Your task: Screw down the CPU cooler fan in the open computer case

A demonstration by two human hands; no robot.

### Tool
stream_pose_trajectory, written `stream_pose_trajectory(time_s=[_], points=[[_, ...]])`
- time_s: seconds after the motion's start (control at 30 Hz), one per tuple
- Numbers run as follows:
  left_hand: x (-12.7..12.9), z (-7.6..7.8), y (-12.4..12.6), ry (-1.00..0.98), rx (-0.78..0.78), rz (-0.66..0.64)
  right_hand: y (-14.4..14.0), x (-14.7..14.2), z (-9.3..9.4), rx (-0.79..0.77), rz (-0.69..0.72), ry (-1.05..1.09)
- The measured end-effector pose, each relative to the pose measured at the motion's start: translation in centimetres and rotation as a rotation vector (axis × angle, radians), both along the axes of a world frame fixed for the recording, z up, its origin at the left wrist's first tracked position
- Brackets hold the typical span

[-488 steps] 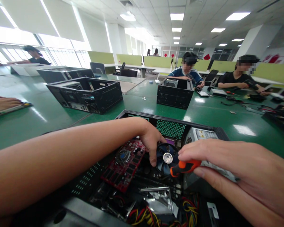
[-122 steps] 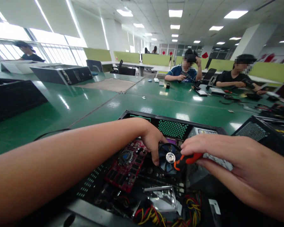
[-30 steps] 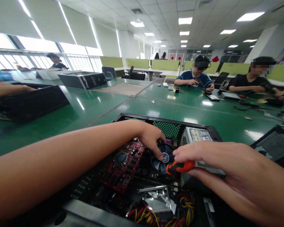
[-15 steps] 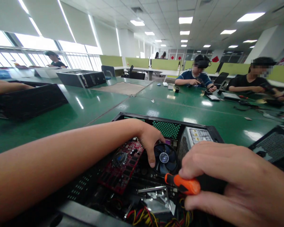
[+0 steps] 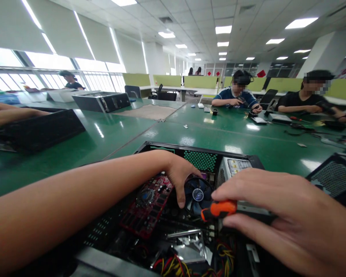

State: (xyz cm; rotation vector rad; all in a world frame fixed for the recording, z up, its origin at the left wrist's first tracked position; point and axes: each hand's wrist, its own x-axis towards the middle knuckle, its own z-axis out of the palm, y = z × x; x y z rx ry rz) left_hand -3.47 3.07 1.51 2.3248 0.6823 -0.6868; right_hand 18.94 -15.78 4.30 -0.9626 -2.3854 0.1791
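Closely packed, the open case (image 5: 190,146) leaves only narrow gaps for the hands. The fan (image 5: 198,195) sits inside it, toward the far wall, between the red card (image 5: 150,204) on the left and the power supply (image 5: 238,164) on the right. The left hand (image 5: 178,173) curves around the fan's left rim, thumb down in the dark gap beside the card, fingers at the rim's far edge; whether it presses on the fan, one cannot tell. Its forearm crosses over the case's left wall, close to the card's upper end. The right hand (image 5: 276,215) grips the screwdriver (image 5: 220,209) by its orange handle, held slantwise just beside the fan's near right rim; its tip is hard to make out. That hand reaches over the right side and hides part of the power supply. Nearer the front edge, a shiny bracket (image 5: 190,248) and coloured wires (image 5: 173,265) crowd the space below the fan. Past the case's far edge, a broad stretch of green table (image 5: 150,132) opens out. Another case (image 5: 40,129) stands well apart at left, and a mesh panel (image 5: 334,177) at right.
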Motion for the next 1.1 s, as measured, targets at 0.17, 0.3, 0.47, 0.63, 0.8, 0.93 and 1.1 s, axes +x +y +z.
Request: stream_pose_trajectory(time_s=[0.17, 0.3, 0.47, 0.63, 0.8, 0.93, 1.1], points=[[0.1, -0.3, 0.1, -0.042, -0.063, -0.005, -0.9, 1.9, -0.6, 0.177, -0.199, 0.036], [0.3, -0.2, 0.2, -0.036, -0.119, -0.022, -0.2, 2.3, -0.4, 0.273, -0.203, 0.044], [0.5, 0.2, 0.0, 0.017, -0.092, 0.006, 1.2, 3.3, 0.1, 0.237, -0.17, -0.013], [0.6, 0.2, -0.1, 0.005, -0.108, 0.015, 1.0, 4.0, -1.4, 0.159, -0.178, 0.039], [0.6, 0.0, -0.1, -0.01, -0.119, 0.018, 1.4, 2.6, -1.5, 0.135, -0.135, 0.006], [0.4, -0.3, 0.1, -0.024, -0.12, 0.003, 2.0, 1.4, -0.5, 0.131, -0.101, -0.021], [-0.2, -0.8, 0.4, -0.05, -0.119, 0.006, 2.1, 0.9, -0.2, 0.157, -0.071, -0.054]])
